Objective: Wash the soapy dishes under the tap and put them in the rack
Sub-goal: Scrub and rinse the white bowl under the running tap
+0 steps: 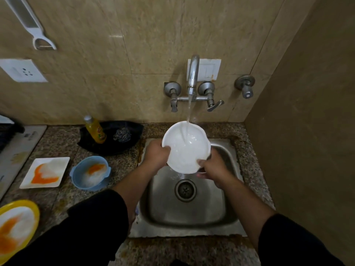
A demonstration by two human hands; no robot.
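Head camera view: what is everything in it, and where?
sink: one, steel, set in the counter
tap: one, steel, on the wall, running
white bowl: one, white, held under the running water over the sink
blue bowl: one, blue, soapy, counter left of the sink
square plate: one, white with orange smear, left of blue bowl
yellow plate: one, yellow, bottom left
black tray: one, black, counter by the wall
soap bottle: one, yellow, in the black tray
scrubber: one, steel, in the black tray
peeler: one, white, wall top left
left hand: one, grips bowl's left rim
right hand: one, grips bowl's lower right rim
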